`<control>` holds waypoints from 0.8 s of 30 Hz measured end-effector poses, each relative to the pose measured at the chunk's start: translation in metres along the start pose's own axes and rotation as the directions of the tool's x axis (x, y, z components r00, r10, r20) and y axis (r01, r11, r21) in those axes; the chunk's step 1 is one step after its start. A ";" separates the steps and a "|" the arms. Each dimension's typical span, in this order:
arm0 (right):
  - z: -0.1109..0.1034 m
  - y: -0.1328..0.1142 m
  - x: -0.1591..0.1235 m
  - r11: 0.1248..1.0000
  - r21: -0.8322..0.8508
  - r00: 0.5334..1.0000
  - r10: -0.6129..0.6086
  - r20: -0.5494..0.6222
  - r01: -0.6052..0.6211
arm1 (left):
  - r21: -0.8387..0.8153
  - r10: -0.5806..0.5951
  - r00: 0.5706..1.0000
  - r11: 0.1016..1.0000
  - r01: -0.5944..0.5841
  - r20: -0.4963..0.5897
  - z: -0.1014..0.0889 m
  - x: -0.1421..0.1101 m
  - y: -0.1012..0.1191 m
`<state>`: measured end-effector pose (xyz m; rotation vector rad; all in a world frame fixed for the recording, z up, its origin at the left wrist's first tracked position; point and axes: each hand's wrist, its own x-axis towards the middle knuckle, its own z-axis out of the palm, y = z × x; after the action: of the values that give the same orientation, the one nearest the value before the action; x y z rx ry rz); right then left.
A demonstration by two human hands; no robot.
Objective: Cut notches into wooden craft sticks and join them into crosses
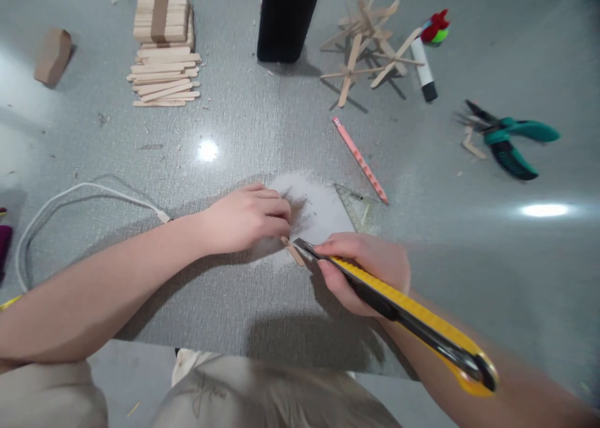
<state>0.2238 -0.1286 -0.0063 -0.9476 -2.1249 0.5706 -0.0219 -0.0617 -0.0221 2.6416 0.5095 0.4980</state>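
Lying between the two hands, one wooden craft stick (295, 254) is poking out from under the left grip (255, 215), its long axis slanting down and right toward the near edge of the table (262, 147); the left grip is curling together on its upper end and sitting nearer than the right grip (375, 259), which is clamping one yellow utility knife (422, 314), its blade pointing left just beside the stick, whether touching I cannot tell. Farther off, one clear set square (356, 197), one pink pencil (360, 161), one pair of green-handled pliers (501, 131) and one black-ended white tube (423, 65) are lying about, one stick structure (353, 54) is standing near the tube, and one banded stack (173, 17) is resting above loose craft sticks (166, 78) overlapping too much for counting
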 end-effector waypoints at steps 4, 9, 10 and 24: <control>-0.002 0.000 -0.003 0.999 -0.003 0.998 0.045 -0.041 -0.045 | -0.023 0.001 1.000 1.000 -0.001 -0.009 -0.003 0.000 0.000; -0.003 0.001 -0.004 0.997 -0.006 0.996 0.074 -0.049 -0.074 | -0.086 0.027 1.000 0.996 -0.027 -0.010 -0.007 -0.002 -0.003; -0.003 0.001 -0.004 0.998 -0.005 0.997 0.070 -0.045 -0.070 | -0.094 0.026 1.000 0.995 -0.027 -0.009 -0.007 -0.002 -0.003; 0.001 -0.009 0.004 1.000 0.010 0.998 0.026 0.050 -0.027 | -0.101 -0.010 1.000 0.995 0.011 0.009 -0.005 -0.002 -0.002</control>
<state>0.2174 -0.1315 0.0008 -0.9664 -2.1547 0.6240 -0.0262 -0.0585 -0.0190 2.5421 0.4817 0.4954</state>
